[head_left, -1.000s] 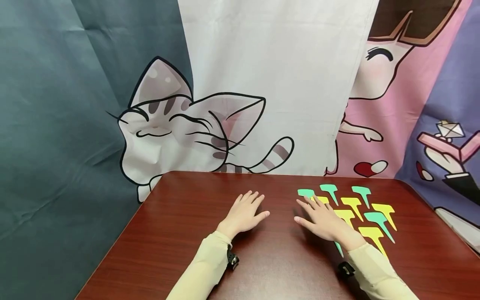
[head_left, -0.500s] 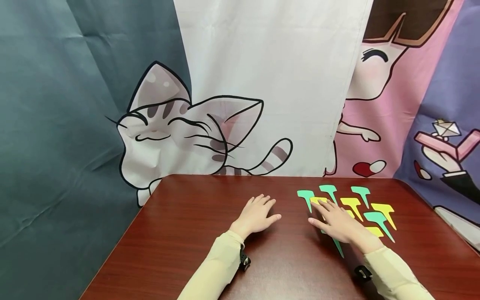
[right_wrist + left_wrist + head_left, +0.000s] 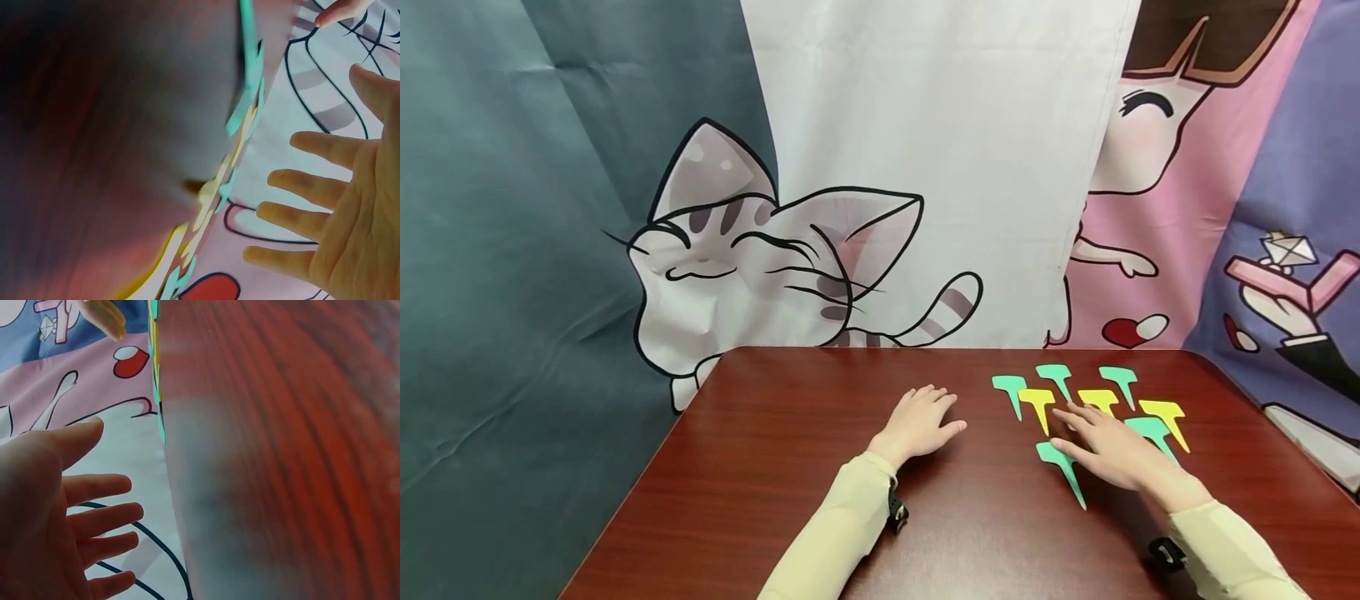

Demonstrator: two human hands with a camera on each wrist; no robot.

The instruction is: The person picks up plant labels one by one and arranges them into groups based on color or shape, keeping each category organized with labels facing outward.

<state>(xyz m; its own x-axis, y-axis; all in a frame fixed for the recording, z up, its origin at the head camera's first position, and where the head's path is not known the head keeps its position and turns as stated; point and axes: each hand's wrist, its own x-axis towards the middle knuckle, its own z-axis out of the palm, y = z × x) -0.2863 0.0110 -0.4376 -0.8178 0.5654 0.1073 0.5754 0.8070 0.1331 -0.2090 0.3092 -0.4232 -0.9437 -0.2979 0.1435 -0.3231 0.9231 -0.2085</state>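
Note:
My right hand hovers with spread, straight fingers over a group of T-shaped plant labels and holds nothing. Just left of its thumb lies a green plant label, and beyond its fingertips a yellow plant label. The hand and forearm hide part of the group. Further left, my left hand is held over the bare tabletop, its fingers extended. In the left wrist view that hand has thumb and fingers apart with nothing between them. The right wrist view shows an empty right palm beside the edge-on labels.
More green labels and yellow labels lie flat towards the back right of the reddish-brown wooden table. Behind the table's far edge hangs a cloth backdrop printed with a cartoon cat and figures.
My right hand has moved right across the labels, uncovering the green and yellow ones at their left and covering others. My left hand has shifted right. The labels stay where they lay.

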